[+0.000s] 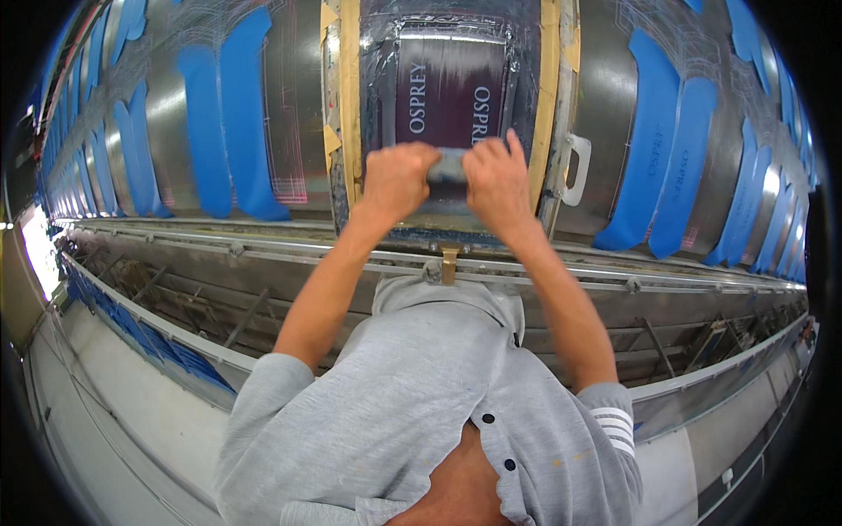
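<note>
Both of my hands grip a squeegee [450, 167] that lies across the near part of a printing screen [447, 103]. My left hand [396, 181] is closed over its left end. At the other end, my right hand [499, 182] is closed too, with one finger sticking up. Between the hands, a pale, smeared strip of the squeegee shows; its lower edge is hidden. The screen has a dark purple window with light lettering, a streaky far end and taped borders. Yellowish edges [548, 92] run along its frame.
Blue cut pieces [206, 131] lie flat on the long metal table left of the screen; more blue pieces [656, 131] lie to the right. A white handle [576, 169] projects at the frame's right side. A metal rail [579, 279] runs along the table's near edge.
</note>
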`<control>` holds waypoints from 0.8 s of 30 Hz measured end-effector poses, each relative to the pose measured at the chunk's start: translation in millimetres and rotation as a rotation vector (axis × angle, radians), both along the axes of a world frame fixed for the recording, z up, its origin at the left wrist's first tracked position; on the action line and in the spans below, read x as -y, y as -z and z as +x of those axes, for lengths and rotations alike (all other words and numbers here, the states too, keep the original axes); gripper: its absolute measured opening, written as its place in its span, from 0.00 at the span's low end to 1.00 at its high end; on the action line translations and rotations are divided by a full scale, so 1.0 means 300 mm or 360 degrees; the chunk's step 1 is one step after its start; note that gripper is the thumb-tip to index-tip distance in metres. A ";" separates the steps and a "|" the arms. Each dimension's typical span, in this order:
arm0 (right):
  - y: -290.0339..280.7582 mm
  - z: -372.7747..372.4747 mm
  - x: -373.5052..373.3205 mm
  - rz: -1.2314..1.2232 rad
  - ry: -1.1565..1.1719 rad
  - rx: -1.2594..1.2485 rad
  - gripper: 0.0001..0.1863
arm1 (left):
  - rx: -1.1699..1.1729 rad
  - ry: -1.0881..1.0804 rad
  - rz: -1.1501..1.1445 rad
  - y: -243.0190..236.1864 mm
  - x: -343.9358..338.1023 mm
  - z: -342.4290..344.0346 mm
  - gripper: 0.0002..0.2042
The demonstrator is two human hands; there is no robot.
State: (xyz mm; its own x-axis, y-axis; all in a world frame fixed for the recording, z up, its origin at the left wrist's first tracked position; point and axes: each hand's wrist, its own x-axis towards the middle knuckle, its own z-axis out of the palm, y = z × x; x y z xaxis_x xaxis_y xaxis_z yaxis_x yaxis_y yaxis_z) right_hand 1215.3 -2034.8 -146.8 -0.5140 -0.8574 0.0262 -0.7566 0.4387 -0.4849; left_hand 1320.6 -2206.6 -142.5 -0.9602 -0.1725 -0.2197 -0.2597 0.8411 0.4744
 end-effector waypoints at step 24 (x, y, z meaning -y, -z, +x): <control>0.040 -0.251 -0.195 -0.0481 0.1471 0.0533 0.20 | -0.0305 -0.0106 0.0131 -0.095 -0.041 0.343 0.18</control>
State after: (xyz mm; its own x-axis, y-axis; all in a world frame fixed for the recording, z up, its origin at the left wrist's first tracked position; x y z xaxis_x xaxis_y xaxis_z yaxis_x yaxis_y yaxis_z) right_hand 1139.9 -1976.3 -158.8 -0.9904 -0.1042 -0.0907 0.0092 0.6054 -0.7959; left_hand 1423.6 -2194.3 -114.1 -0.9728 -0.2262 -0.0503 -0.2121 0.7816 0.5866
